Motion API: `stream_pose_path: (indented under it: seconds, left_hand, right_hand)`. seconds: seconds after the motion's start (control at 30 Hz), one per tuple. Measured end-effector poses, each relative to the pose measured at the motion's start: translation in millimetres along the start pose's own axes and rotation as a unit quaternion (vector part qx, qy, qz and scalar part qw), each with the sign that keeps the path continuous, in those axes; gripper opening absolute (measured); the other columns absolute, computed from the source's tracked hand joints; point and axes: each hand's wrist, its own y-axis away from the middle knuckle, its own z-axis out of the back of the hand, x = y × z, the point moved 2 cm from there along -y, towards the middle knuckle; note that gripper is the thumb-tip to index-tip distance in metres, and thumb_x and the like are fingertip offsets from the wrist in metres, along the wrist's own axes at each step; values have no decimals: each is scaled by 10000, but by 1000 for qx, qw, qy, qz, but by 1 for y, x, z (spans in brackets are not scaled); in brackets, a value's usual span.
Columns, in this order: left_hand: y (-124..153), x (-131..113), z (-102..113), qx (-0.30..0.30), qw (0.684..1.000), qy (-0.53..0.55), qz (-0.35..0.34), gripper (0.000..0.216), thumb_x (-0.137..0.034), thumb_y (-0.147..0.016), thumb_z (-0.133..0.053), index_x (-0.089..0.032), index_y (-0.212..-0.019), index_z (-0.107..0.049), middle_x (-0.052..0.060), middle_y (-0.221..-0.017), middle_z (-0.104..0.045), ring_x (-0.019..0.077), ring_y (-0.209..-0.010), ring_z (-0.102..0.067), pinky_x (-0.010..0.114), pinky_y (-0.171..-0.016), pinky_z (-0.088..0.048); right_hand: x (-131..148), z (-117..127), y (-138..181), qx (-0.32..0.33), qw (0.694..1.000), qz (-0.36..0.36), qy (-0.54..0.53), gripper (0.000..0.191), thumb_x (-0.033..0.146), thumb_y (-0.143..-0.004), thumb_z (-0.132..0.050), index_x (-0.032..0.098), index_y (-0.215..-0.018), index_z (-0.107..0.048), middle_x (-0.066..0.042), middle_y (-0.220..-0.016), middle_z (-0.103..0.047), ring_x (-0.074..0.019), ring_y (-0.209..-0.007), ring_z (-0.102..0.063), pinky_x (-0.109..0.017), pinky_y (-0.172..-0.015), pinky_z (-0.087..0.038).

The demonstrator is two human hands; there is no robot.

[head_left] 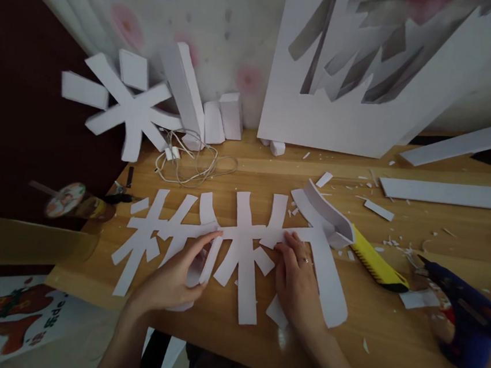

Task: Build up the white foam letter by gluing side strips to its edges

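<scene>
A flat white foam-board cut-out [246, 276], shaped like joined character strokes, lies on the wooden table in front of me. Between thumb and fingertips, my left hand [171, 275] grips a white foam strip [211, 260] by its two ends, standing on edge over the left part of the cut-out. My right hand [299, 282] lies on the cut-out's right part, fingers extended and touching its surface, with a ring on one finger. Just beyond that hand, a curved white foam piece [325, 212] stands along the cut-out's top right.
At right lie a yellow utility knife [377, 260] and a blue glue gun [467, 315]. White foam strokes [133, 107] and a tangled white cable [194, 170] are at back left. A large stencil board [321, 122] leans behind. A lidded cup [74, 199] stands left; scraps litter the right.
</scene>
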Motion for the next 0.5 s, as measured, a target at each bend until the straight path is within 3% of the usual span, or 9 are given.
stream_pose_path:
  seconds: [0.2, 0.37, 0.5]
  left_hand:
    - [-14, -1, 0, 103, 994, 30, 2, 867, -68, -773, -553, -403, -1515, -254, 12, -1600, -339, 229, -1337, -505, 404, -1098, -451]
    - [-3, 6, 3, 35, 997, 73, 16, 844, -114, -815, -559, -382, -1531, -201, 54, -1571, -387, 218, -1272, -563, 390, -1055, -482]
    - [4, 3, 9, 10, 998, -45, 53, 836, -96, -823, -513, -444, -1522, -214, 5, -1594, -354, 254, -1340, -505, 436, -1076, -457]
  right_hand:
    - [-1, -1, 1, 0, 1000, 6, -9, 304, 26, -896, -397, 149, -1123, -557, -227, -1363, -536, -343, -1385, -423, -606, -1043, -455]
    - [0, -1, 0, 5, 1000, -6, -11, 311, 21, -884, -397, 139, -1116, -567, -227, -1382, -528, -349, -1384, -424, -602, -1055, -448]
    - [0, -1, 0, 14, 1000, -16, -8, 297, 31, -885, -399, 127, -1101, -579, -233, -1390, -522, -363, -1366, -443, -597, -1035, -468]
